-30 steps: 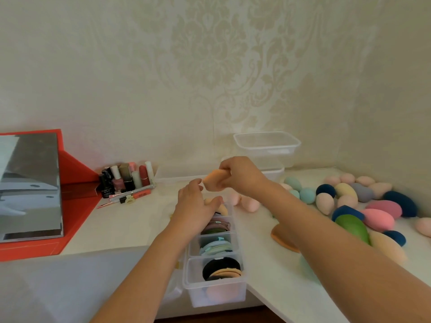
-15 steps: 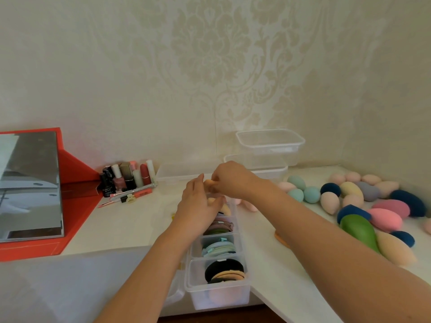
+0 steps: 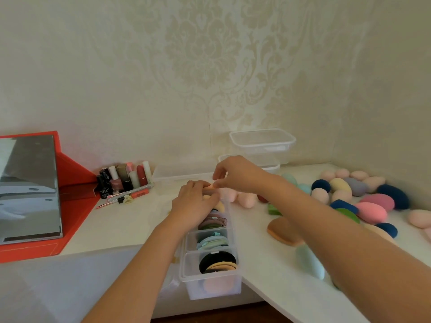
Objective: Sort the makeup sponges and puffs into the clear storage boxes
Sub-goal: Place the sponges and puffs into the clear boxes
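Peach sponge (image 3: 209, 188) at far end of divided clear box (image 3: 193, 290) — puffs (image 3: 218, 262) upright in compartments

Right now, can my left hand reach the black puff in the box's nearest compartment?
Probably yes. The black puff stands in an open-topped compartment with nothing over it, and the left hand sits further along the same box; drawing back should do.

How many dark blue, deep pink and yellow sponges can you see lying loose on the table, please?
Dark blue sponges: 4
Deep pink sponges: 2
Yellow sponge: 1
Total: 7 in view
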`<move>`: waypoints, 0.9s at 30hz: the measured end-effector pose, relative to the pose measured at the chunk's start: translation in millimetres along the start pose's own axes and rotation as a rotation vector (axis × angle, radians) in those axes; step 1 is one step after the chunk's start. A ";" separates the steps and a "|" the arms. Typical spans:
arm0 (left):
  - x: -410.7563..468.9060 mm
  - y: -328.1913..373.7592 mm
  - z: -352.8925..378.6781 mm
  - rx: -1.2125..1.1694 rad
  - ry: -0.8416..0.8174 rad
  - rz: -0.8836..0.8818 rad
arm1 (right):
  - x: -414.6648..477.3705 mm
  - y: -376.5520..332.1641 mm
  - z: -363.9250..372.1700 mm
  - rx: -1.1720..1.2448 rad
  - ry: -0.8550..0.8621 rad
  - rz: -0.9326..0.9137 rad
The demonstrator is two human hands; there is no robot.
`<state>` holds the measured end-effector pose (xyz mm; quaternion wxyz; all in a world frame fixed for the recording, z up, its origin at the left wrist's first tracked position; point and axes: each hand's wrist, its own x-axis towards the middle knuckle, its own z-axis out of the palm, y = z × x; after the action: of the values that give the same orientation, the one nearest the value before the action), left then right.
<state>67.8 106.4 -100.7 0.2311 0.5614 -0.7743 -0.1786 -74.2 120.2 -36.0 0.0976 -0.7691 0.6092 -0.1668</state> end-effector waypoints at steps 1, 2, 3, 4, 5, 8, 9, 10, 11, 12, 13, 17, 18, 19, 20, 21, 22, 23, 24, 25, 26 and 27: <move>1.6 1.3 -0.3 0.024 -0.007 -0.010 | -8.8 2.8 -8.2 -0.026 -0.027 0.010; 3.2 2.6 -0.4 0.037 -0.013 -0.023 | -17.4 6.9 -16.6 -0.066 -0.079 0.045; 4.7 4.1 -0.9 0.048 -0.022 -0.041 | -26.7 10.2 -24.5 -0.114 -0.150 0.095; 6.6 5.0 -1.2 0.055 -0.035 -0.060 | -36.2 13.6 -31.0 -0.172 -0.229 0.158; 8.7 5.4 -1.4 0.062 -0.050 -0.075 | -45.7 16.2 -35.5 -0.254 -0.303 0.220; 15.9 3.9 -1.4 0.069 -0.073 -0.076 | -66.4 28.3 -35.6 -0.457 -0.453 0.374; 16.9 4.1 -1.5 0.078 -0.078 -0.064 | -71.6 33.6 -33.2 -0.449 -0.477 0.426; 17.5 3.9 -1.2 0.089 -0.084 -0.052 | -76.5 39.3 -30.0 -0.422 -0.492 0.475; 17.5 4.0 -0.9 0.103 -0.089 -0.042 | -81.7 43.7 -26.4 -0.397 -0.498 0.517; 17.2 4.0 -0.5 0.113 -0.089 -0.033 | -86.2 46.8 -22.8 -0.382 -0.494 0.547; 17.1 3.6 0.0 0.121 -0.084 -0.025 | -89.9 48.5 -19.4 -0.377 -0.478 0.565; 18.9 1.5 1.5 0.131 -0.063 0.000 | -90.6 51.8 -8.8 -0.329 -0.400 0.601; 20.0 0.7 1.8 0.130 -0.058 0.006 | -89.3 53.0 -7.6 -0.312 -0.396 0.602; 20.8 0.3 2.0 0.131 -0.054 0.010 | -88.6 53.8 -7.3 -0.297 -0.398 0.602; 21.7 -0.1 2.4 0.131 -0.052 0.018 | -88.2 54.8 -7.2 -0.282 -0.397 0.599; 22.2 -0.2 2.8 0.133 -0.052 0.028 | -88.1 55.3 -7.6 -0.269 -0.389 0.592; 22.6 -0.6 3.6 0.134 -0.053 0.039 | -87.9 55.9 -7.8 -0.249 -0.373 0.582; 22.7 -1.0 4.3 0.134 -0.053 0.047 | -87.7 56.6 -7.9 -0.222 -0.350 0.573; 23.0 -1.4 5.1 0.129 -0.052 0.051 | -87.3 56.9 -8.2 -0.186 -0.321 0.566; 23.0 -1.6 5.5 0.120 -0.050 0.053 | -87.1 56.7 -9.1 -0.148 -0.289 0.563; 23.1 -1.9 5.8 0.112 -0.048 0.055 | -86.8 56.9 -10.5 -0.111 -0.254 0.559; 22.9 -1.9 5.9 0.106 -0.046 0.058 | -86.6 56.8 -12.9 -0.089 -0.222 0.553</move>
<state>60.0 84.1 -103.0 0.1881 0.5458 -0.8038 -0.1434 -147.9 191.3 -56.0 0.1715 -0.5909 0.7880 -0.0221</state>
